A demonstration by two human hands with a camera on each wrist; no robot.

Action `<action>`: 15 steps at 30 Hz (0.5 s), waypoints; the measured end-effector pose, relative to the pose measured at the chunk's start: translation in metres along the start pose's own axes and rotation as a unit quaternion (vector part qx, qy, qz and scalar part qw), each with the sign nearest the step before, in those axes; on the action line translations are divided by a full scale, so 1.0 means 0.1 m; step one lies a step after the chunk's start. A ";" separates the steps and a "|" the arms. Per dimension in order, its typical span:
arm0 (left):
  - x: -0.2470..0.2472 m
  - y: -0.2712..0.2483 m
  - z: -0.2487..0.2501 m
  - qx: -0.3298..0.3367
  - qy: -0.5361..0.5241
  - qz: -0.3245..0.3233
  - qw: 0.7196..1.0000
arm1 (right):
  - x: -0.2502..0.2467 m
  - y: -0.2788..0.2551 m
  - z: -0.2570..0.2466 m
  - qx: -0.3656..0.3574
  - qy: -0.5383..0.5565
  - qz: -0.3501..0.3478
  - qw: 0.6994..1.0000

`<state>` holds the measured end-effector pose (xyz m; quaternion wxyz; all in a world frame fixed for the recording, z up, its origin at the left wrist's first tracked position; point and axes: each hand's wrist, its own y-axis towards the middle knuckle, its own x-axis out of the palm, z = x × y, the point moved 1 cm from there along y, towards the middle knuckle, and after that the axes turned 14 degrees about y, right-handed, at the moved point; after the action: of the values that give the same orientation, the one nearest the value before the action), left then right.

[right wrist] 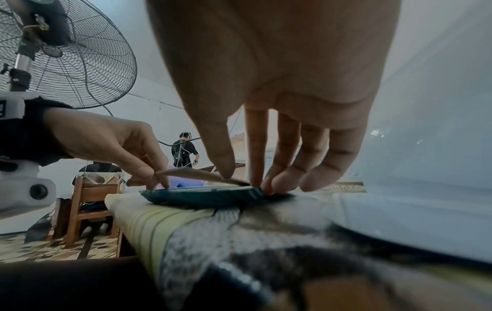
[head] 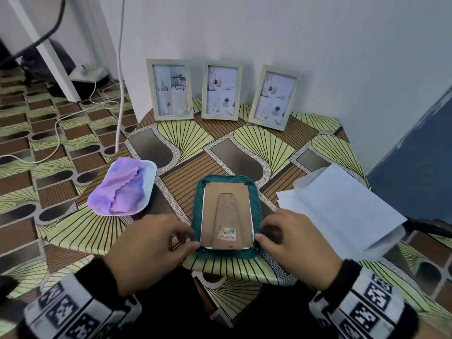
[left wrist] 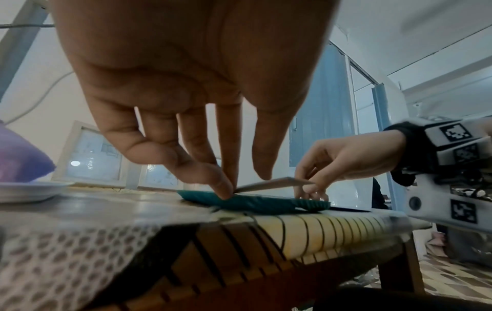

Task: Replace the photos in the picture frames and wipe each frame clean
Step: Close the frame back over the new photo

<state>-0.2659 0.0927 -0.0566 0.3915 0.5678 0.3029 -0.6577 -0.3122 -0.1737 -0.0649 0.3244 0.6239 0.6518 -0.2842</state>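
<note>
Head view: near the desk edge, the left hand and right hand pinch the cardboard backing lifting off the face-down teal frame. Beyond, a purple cloth waits left. Uneven prying could bend the backing.

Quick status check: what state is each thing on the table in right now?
Teal frame: face down, flat.
Backing board: near edge lifted.
Left hand: pinching the board.
Right hand: fingertips at the frame's edge.
Three pale frames: upright against the wall.
Purple cloth: crumpled on a tray.
Papers: stacked.
</note>
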 end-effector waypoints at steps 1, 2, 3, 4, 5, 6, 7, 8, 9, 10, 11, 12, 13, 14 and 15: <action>0.03 -0.03 0.02 -0.002 0.007 0.000 1.000 | 0.01 -0.01 0.00 -0.002 0.000 0.001 1.000; 0.05 -0.05 0.03 -0.005 0.014 -0.001 1.000 | 0.02 -0.02 0.00 -0.001 0.001 0.003 1.000; 0.07 -0.06 0.05 -0.008 0.017 0.000 1.000 | 0.03 -0.02 0.00 -0.002 0.001 0.006 1.000; 0.09 -0.07 0.06 -0.012 0.017 0.004 1.000 | 0.03 -0.01 0.00 -0.002 -0.003 0.007 1.000; 0.10 -0.08 0.07 -0.018 0.016 0.009 1.000 | 0.04 0.00 -0.01 -0.001 -0.009 0.006 1.000; 0.11 -0.09 0.08 -0.027 0.014 0.015 0.999 | 0.04 0.02 -0.01 0.000 -0.015 0.004 1.000; 0.12 -0.10 0.08 -0.038 0.009 0.021 0.999 | 0.05 0.03 -0.02 0.003 -0.020 -0.001 1.000; 0.13 -0.10 0.09 -0.047 0.003 0.030 0.998 | 0.05 0.04 -0.02 0.009 -0.022 -0.006 1.000; 0.14 -0.11 0.09 -0.053 -0.004 0.040 0.998 | 0.05 0.06 -0.03 0.016 -0.022 -0.012 1.000; 0.14 -0.11 0.09 -0.056 -0.011 0.049 0.997 | 0.05 0.08 -0.03 0.025 -0.017 -0.016 0.999; 0.15 -0.11 0.10 -0.058 -0.018 0.056 0.997 | 0.04 0.10 -0.02 0.036 -0.007 -0.019 0.999; 0.15 -0.11 0.10 -0.060 -0.026 0.060 0.996 | 0.04 0.11 -0.02 0.046 0.005 -0.021 0.999; 0.16 -0.11 0.10 -0.062 -0.037 0.061 0.996 | 0.03 0.13 -0.01 0.055 0.015 -0.024 0.998; 0.17 -0.11 0.10 -0.065 -0.051 0.061 0.995 | 0.03 0.15 -0.01 0.062 0.021 -0.027 0.998; 0.19 -0.11 0.09 -0.069 -0.069 0.059 0.993 | 0.03 0.16 -0.01 0.066 0.022 -0.030 0.997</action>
<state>-0.2808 0.0869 -0.0742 0.4880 0.5098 0.2860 -0.6483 -0.2963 -0.1704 -0.0659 0.2599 0.6303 0.6567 -0.3225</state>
